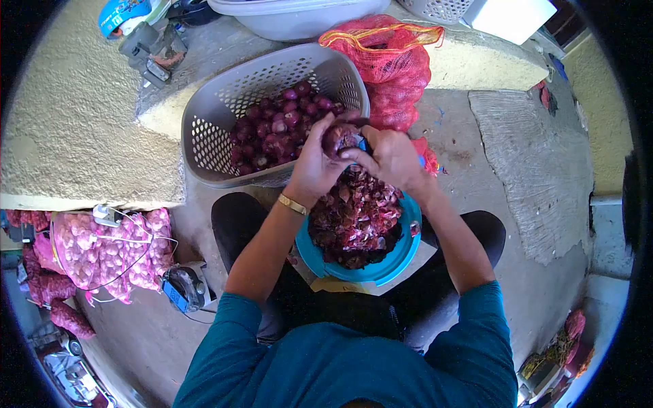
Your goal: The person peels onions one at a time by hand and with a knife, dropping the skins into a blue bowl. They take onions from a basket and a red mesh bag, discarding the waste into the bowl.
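purple onion [337,139], half hidden, is pinched in left hand [315,168]; right hand [396,158] curls over something blue [362,144], near basket rim [366,100].

A bulging pink mesh sack [139,262] of pale bulbs lies at the left, with 1 small white plastic electrical box [107,215] and a thin white cable [129,239] on top. Near it, a dark rounded device [187,287] shows a blue panel. On the pale concrete ledge [469,64] sit a large pale-grey plastic tub [299,19] and 1 plain white box [511,19].
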A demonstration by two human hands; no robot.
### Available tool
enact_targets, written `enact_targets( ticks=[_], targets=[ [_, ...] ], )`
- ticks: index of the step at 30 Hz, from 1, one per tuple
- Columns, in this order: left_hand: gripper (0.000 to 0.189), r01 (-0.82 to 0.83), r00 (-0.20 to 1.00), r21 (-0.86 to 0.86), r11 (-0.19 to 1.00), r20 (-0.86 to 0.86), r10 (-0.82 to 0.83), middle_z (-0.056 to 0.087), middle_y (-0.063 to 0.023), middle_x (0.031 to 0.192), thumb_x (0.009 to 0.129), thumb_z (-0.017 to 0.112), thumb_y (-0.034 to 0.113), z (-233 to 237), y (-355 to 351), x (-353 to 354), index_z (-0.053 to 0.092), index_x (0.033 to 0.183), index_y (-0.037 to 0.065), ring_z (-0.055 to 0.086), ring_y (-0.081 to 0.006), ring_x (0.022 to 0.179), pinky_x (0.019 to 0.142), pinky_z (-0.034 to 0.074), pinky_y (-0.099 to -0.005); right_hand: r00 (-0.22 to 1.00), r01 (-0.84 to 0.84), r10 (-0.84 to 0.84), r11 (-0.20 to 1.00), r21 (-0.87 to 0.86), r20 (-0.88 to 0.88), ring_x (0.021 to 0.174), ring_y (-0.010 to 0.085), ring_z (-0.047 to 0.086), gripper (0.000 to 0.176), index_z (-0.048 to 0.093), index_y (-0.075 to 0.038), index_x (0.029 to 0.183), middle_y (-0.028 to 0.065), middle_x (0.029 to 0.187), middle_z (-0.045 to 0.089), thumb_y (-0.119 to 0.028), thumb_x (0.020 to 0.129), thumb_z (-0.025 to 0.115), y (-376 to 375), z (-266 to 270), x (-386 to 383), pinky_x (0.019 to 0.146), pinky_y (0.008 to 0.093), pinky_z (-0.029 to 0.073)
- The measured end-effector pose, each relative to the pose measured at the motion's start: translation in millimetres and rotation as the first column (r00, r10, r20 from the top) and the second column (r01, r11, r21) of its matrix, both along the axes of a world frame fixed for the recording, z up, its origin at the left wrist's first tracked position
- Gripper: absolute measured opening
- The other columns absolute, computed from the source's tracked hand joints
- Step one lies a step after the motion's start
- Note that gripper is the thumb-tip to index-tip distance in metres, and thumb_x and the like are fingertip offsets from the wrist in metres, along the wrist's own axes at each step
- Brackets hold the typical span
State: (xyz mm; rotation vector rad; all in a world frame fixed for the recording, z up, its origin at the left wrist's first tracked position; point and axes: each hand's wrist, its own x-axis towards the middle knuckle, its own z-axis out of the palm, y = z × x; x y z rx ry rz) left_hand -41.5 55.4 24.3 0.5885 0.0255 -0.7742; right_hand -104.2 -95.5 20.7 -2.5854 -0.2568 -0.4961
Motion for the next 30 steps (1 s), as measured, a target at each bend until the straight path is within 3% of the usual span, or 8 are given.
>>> enact_targets(
  ticks=[3,8,11,14,19,22,25,30],
  targets=[
    [0.034,0.152,0.985,0.03,0.988,-0.082,-0.149,0.067,-0.0047,0.097,0.099,0.05,0.037,-13.0,-2.2,9.1,0.061,0.108,0.007,0.063,-0.0156,0.084,0.075,0.053,-0.0271,0.991,0.027,-0.044,0.991,-0.133,-0.127,0.063,0.0412,0.063,0.054,0.058,0.001,0.09,0.0227,0.064,0.059,-0.052,0.085,0.063,1.4,14.5,-4.5,0.055,0.0474,0.049],
    [0.037,0.013,0.999,-0.274,0.962,-0.025,-0.02,0.067,-0.0073,0.099,0.099,0.048,0.04,-73.3,-1.8,17.8,0.061,0.107,0.006,0.063,-0.0175,0.089,0.08,0.051,-0.0267,0.978,0.208,-0.205,0.974,0.087,-0.042,0.064,0.0432,0.062,0.057,0.058,0.004,0.094,0.0247,0.065,0.06,-0.053,0.088,0.06,26.4,-24.2,1.3,0.055,0.0482,0.049],
    [0.037,-0.205,0.975,-0.115,0.972,0.058,0.213,0.067,-0.0081,0.098,0.1,0.047,0.04,-59.1,-13.5,5.9,0.06,0.107,0.006,0.063,-0.0182,0.089,0.082,0.051,-0.0294,0.973,0.23,-0.227,0.952,0.202,-0.039,0.061,0.0428,0.063,0.064,0.058,0.008,0.097,0.0245,0.062,0.059,-0.055,0.088,0.057,31.2,-28.7,2.9,0.053,0.048,0.051],
    [0.039,-0.218,0.972,-0.067,0.974,0.071,0.222,0.067,-0.0086,0.099,0.1,0.045,0.04,-50.7,-16.4,3.1,0.06,0.108,0.005,0.063,-0.0197,0.089,0.085,0.051,-0.0337,0.987,0.155,-0.155,0.907,0.393,-0.03,0.06,0.0432,0.062,0.059,0.058,0.007,0.096,0.025,0.061,0.059,-0.053,0.09,0.057,27.1,-24.8,4.9,0.052,0.0485,0.051],
    [0.04,0.158,0.987,-0.165,0.974,0.004,-0.159,0.066,-0.0078,0.101,0.101,0.044,0.041,-18.9,3.2,9.1,0.06,0.109,0.006,0.063,-0.0193,0.089,0.086,0.051,-0.0335,0.997,0.065,-0.067,0.995,-0.081,-0.023,0.056,0.0402,0.062,0.055,0.056,0.0,0.083,0.0215,0.059,0.059,-0.055,0.087,0.06,-0.4,2.6,4.0,0.049,0.0467,0.05],
    [0.04,0.173,0.983,-0.219,0.96,-0.026,-0.183,0.066,-0.0075,0.1,0.101,0.043,0.042,-56.1,0.5,19.7,0.06,0.109,0.006,0.062,-0.0176,0.088,0.083,0.052,-0.0302,0.989,0.148,-0.147,0.987,-0.065,0.011,0.056,0.0393,0.063,0.058,0.055,0.001,0.085,0.0204,0.059,0.059,-0.057,0.085,0.06,13.0,-11.6,1.8,0.048,0.0461,0.05],
    [0.041,-0.005,0.992,-0.15,0.989,-0.124,-0.013,0.065,-0.0077,0.092,0.101,0.044,0.043,-59.1,-6.9,11.2,0.059,0.107,0.005,0.061,-0.0154,0.077,0.069,0.052,-0.0294,0.978,0.209,-0.21,0.975,0.078,0.006,0.058,0.0408,0.063,0.059,0.055,0.004,0.089,0.0224,0.061,0.06,-0.055,0.087,0.059,28.8,-28.3,1.5,0.049,0.0472,0.05],
    [0.038,-0.223,0.972,-0.078,0.972,0.052,0.228,0.067,-0.0075,0.103,0.102,0.042,0.039,-53.9,-15.8,0.1,0.061,0.108,0.006,0.062,-0.0164,0.093,0.088,0.051,-0.0317,0.968,0.246,-0.215,0.908,0.338,-0.128,0.066,0.0444,0.062,0.052,0.057,0.006,0.096,0.027,0.068,0.06,-0.046,0.094,0.055,36.6,-37.0,5.3,0.056,0.0478,0.048]
  ],
)
